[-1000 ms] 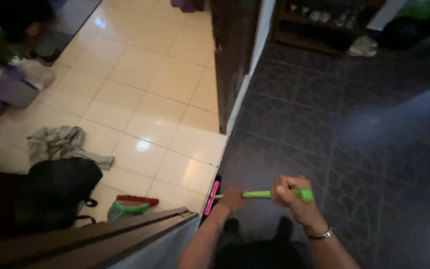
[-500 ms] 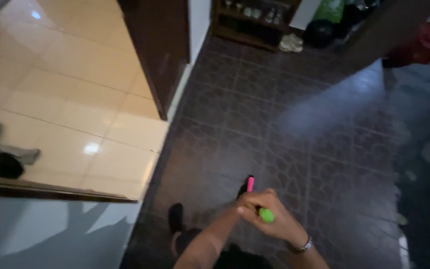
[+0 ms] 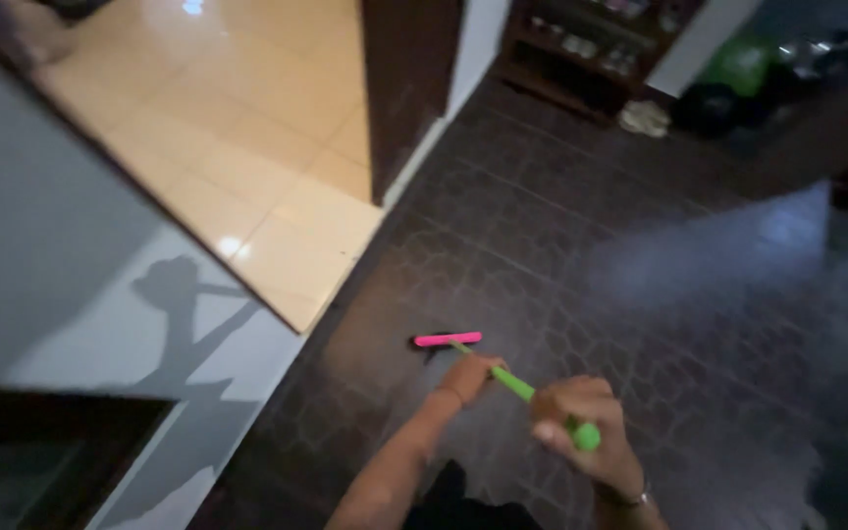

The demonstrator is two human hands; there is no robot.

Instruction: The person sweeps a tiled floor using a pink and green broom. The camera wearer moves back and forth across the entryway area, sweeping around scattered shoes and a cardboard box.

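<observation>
Head view: the camera looks down at two bare arms over a dark floor.
Broom: a green stick (image 3: 514, 382) with a pink head (image 3: 448, 340). It slants from the pink head on the floor up to the green tip by the right hand.
Pink head: it lies flat on the dark patterned floor (image 3: 660, 294), near the edge of the light tiles.
Left hand (image 3: 467, 377): its fingers are curled tight around the lower part of the green stick, just behind the pink head.
Right hand (image 3: 581, 430): it is wrapped in a fist around the top of the stick. The green tip pokes out of it. A shiny watch (image 3: 632, 501) sits on the wrist.
Light floor (image 3: 238, 128): shiny cream tiles, up and to the left.
Door (image 3: 406, 88): dark brown, standing between the two floors.
Shelf (image 3: 591, 49): dark wood, far back, with small things on it that are too blurry to tell.
Wall (image 3: 51, 255): grey, on the left, with a shadow on it.
</observation>
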